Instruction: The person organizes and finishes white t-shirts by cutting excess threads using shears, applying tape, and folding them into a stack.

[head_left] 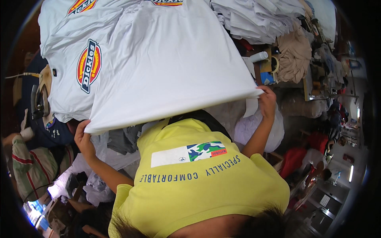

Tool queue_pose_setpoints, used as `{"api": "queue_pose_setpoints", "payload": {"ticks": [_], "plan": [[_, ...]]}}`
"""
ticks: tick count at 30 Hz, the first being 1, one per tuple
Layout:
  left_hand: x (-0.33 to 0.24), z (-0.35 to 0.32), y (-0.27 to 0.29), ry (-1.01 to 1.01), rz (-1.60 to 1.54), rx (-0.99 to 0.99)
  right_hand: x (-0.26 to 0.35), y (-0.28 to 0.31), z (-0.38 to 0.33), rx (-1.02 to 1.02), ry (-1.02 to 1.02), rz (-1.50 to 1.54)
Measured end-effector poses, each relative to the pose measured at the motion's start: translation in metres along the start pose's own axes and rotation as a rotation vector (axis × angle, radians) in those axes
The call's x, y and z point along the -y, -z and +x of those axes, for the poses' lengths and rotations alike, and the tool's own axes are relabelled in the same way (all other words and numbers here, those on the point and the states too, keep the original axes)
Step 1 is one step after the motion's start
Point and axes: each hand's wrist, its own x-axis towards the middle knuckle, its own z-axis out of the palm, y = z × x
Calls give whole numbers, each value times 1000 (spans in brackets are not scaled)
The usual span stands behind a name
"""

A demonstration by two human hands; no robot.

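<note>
The left hand [82,139] pinches one lower corner of a white shirt [170,63] and the right hand [266,101] pinches the other, fingers closed on the cloth. The shirt is spread flat over a stack of white printed shirts [75,59] on the table. More folded whites [258,18] lie just beyond

Holding a white shirt [170,67] stretched by its corners, left hand [82,139] and right hand [267,101] gripping.
</note>
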Motion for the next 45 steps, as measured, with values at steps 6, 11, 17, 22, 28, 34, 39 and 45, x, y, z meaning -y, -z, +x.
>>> {"api": "queue_pose_setpoints", "payload": {"ticks": [6,11,17,22,28,34,39,45], "plan": [[-60,-22,36,-212,99,-42,53,35,-21,57,253,84],[-94,-33,17,-383,293,53,62,14,-23,163,310,-103],[-101,64,45,-704,-177,1148,82,3,78,1417,669,355],[13,166,-13,265,-539,227,-43,-48,174,214,-373,611],[49,127,-47,647,-751,300,-53,-88,114,263,-628,528],[23,104,-56,274,-28,229,-29,-89,89,315,-469,83],[-42,74,-30,-43,-361,144,25,-72,67,222,-227,533],[-77,53,57,-302,-293,288,79,-23,37,426,-80,425]]}}
